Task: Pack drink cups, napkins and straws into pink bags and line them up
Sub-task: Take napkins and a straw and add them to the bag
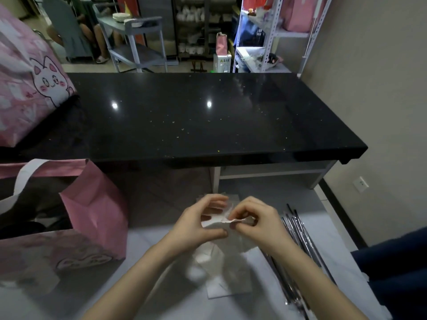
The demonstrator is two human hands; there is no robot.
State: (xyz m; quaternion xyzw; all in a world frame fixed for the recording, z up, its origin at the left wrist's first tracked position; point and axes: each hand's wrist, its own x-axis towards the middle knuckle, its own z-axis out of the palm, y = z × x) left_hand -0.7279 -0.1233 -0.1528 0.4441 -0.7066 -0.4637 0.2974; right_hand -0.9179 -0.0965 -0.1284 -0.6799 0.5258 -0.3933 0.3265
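Observation:
Both my hands meet low in the middle of the view, above a pale work surface. My left hand (200,221) and my right hand (254,221) pinch the same thin white napkin (213,222) between their fingertips, its torn-looking edge between them. Below the hands lies a stack of napkins in clear wrapping (221,269). A bundle of wrapped straws (298,234) lies to the right of my right hand. An open pink bag (97,213) stands at the left, its mouth facing up. Another pink bag with a white cat drawing (34,88) stands on the black counter.
A long black counter (208,116) runs across the middle, its right end near a beige wall. Behind it are a grey cart (136,42), metal shelves (261,38) and a seated person at the far left. A dark blue cloth (397,273) sits at the right edge.

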